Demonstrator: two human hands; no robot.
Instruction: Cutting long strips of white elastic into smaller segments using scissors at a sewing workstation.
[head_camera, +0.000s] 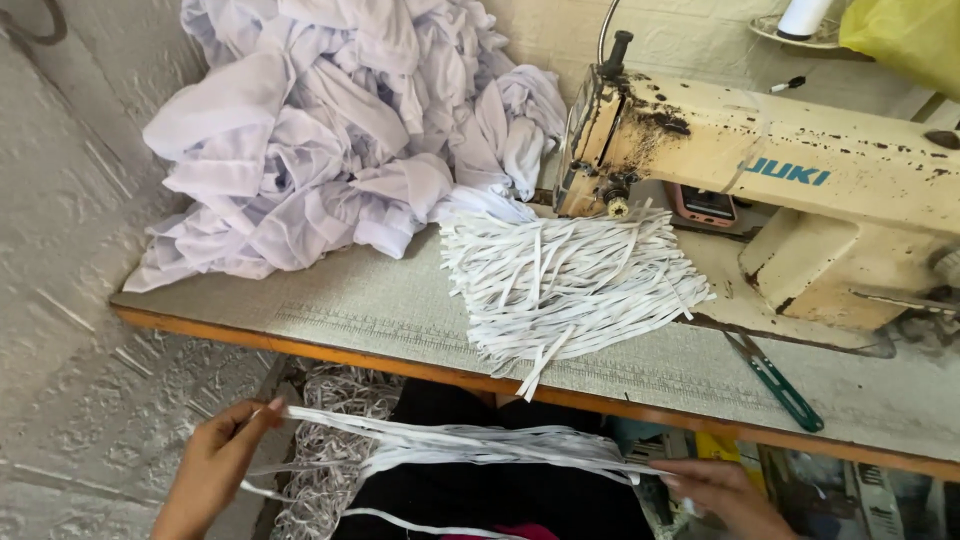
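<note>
Below the table edge, my left hand pinches one end of a bundle of white elastic strips. My right hand grips the other end, so the bundle stretches level across my lap. A few loose strips sag under it. On the table just above lies a heap of cut white elastic strips, spread in front of the sewing machine.
A worn cream sewing machine stands at the table's right. A big pile of white cloth fills the back left. Green-handled scissors lie near the wooden front edge. More tangled strips lie on the floor.
</note>
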